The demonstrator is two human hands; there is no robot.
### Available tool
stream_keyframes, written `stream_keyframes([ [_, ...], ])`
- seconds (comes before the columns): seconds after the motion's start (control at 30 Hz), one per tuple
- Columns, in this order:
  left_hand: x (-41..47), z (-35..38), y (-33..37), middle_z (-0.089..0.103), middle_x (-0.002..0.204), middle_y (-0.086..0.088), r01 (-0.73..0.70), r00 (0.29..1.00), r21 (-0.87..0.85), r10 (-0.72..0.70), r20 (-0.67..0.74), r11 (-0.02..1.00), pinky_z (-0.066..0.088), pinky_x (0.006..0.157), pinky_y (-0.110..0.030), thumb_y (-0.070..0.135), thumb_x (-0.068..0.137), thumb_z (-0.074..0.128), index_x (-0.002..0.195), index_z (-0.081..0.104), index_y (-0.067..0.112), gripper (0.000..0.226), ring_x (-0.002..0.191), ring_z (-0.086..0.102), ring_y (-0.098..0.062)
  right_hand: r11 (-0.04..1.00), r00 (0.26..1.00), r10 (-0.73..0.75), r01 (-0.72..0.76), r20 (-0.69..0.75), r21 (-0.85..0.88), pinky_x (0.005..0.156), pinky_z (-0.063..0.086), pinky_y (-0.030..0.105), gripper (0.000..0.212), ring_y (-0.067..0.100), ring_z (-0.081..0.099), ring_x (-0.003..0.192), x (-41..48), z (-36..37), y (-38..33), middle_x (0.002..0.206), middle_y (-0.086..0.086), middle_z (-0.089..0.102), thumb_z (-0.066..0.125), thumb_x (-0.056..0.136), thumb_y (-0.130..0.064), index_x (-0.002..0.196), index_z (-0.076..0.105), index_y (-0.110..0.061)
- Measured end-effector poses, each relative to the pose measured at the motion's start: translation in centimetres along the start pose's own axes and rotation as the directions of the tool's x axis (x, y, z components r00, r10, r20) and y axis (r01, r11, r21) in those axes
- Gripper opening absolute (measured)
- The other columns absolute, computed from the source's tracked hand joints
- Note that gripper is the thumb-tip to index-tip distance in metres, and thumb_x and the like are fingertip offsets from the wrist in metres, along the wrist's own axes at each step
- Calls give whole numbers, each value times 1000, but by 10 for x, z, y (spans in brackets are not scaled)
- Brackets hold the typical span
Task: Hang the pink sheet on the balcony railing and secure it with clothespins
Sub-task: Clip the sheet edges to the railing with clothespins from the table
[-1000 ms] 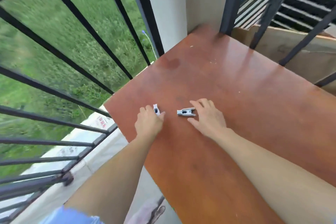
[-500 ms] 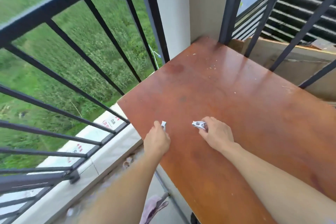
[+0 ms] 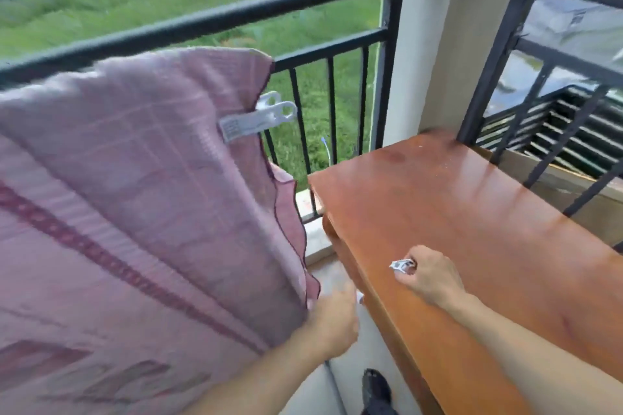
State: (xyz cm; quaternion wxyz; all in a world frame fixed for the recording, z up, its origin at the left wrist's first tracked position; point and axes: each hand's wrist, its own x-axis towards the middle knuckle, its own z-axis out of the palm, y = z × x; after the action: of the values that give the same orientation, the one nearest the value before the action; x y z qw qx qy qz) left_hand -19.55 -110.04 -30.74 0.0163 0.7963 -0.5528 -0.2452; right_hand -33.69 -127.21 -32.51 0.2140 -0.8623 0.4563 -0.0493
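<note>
The pink sheet [image 3: 135, 212] is draping over the railing [image 3: 219, 18], filling the left of the frame, one clothespin [image 3: 259, 120] already gripping its right edge. The right hand [image 3: 428, 274] is pinching a second clothespin [image 3: 401, 265] above the table [image 3: 488, 212], its long axis pointing left. The left hand [image 3: 333, 320] is curled at the sheet's lower edge; its contents cannot be told. Risk: the small pin slipping from the fingertips and dropping off the table edge.

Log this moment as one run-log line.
sheet: pink sheet draped on railing | clipped: one clothespin | right hand: holds clothespin | left hand: contents unclear | table
</note>
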Motion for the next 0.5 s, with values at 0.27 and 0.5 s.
stream_keyframes([
  [0.27, -153, 47, -107, 61, 118, -15, 286, 958, -70, -286, 12, 956, 45, 78, -38, 12, 85, 41, 115, 47, 18, 31, 105, 58, -37, 786, 755, -573, 617, 319, -46, 66, 40, 30, 33, 28, 63, 86, -89, 33, -101, 92, -2, 66, 53, 72, -42, 93, 59, -17],
  [0.5, -264, 84, -166, 59, 127, -3, 648, 719, -300, -692, -61, 700, 44, 81, -33, 13, 84, 43, 121, 44, 20, 38, 111, 57, -29, 328, 337, -806, 939, 487, -106, 68, 51, 35, 46, 29, 67, 90, -126, 88, -214, 105, 4, 67, 63, 80, -52, 111, 60, -19],
])
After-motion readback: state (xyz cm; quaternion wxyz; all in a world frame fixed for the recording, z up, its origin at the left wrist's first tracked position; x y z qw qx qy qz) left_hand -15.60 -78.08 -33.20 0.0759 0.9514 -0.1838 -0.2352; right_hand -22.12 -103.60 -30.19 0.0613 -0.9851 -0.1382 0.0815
